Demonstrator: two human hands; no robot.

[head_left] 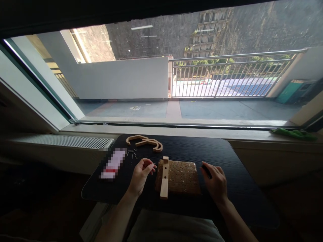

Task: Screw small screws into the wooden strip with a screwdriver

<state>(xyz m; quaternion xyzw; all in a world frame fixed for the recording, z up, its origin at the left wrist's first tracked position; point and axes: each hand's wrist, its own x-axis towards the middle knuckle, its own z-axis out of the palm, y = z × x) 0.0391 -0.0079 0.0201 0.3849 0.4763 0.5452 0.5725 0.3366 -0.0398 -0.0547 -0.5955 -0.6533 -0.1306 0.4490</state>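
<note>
A pale wooden strip [164, 184] with two dark holes and a raised block at its far end lies across the left part of a worn brown wooden board [183, 176]. Just left of the board, my left hand [141, 174] is closed in a pinch on a small thin piece that looks like a screw. My right hand [216, 181], at the board's right side, curls round a black oblong object [207, 170], mostly hidden by the fingers. Several small screws [132, 153] are scattered on the table beyond my left hand.
Curved wooden hook-shaped pieces [151, 143] lie at the far edge of the black table [202, 148]. A blurred pink and white packet [114, 163] is at the left. Behind stand a windowsill [176, 131], a radiator [65, 140] and a green cloth [292, 133].
</note>
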